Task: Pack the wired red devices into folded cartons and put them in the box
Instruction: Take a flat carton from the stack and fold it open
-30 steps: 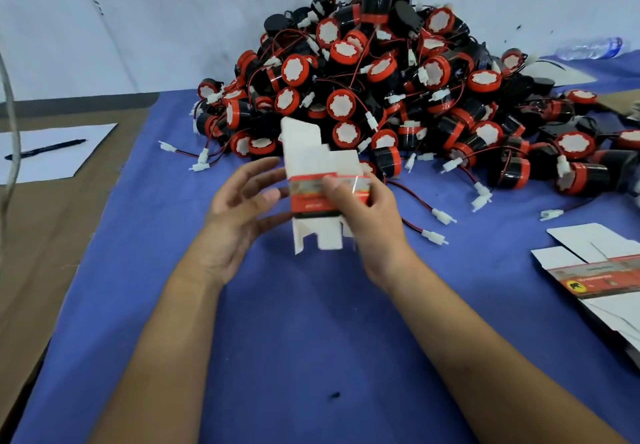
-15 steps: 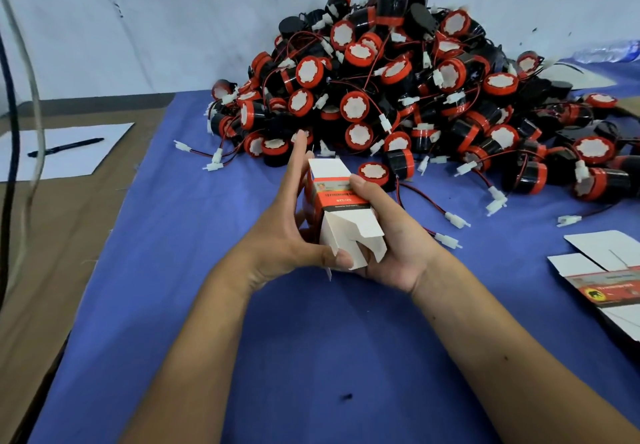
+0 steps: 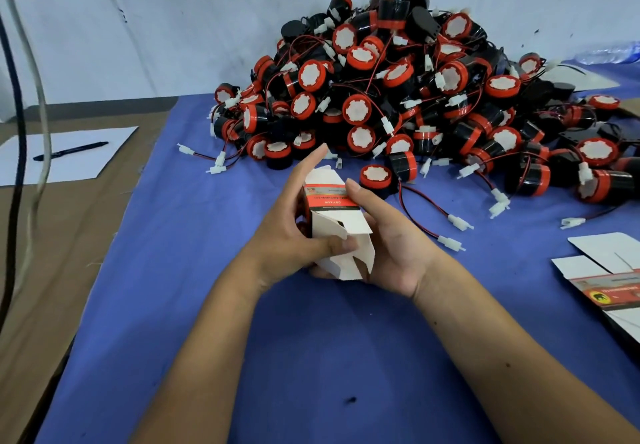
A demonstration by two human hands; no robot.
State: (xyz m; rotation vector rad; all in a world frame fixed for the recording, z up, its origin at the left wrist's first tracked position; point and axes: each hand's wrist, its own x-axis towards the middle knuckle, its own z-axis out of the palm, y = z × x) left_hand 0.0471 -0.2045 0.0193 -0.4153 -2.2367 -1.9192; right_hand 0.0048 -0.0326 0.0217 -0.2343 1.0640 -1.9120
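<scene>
Two hands, left hand (image 3: 291, 232) and right hand (image 3: 388, 246), gripping carton (image 3: 341, 225) mid-frame, folding flaps; device pile (image 3: 398, 97) awaiting packing.

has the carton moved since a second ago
Yes: the carton has come nearer the person, away from the device pile, and is now opened up.
</scene>
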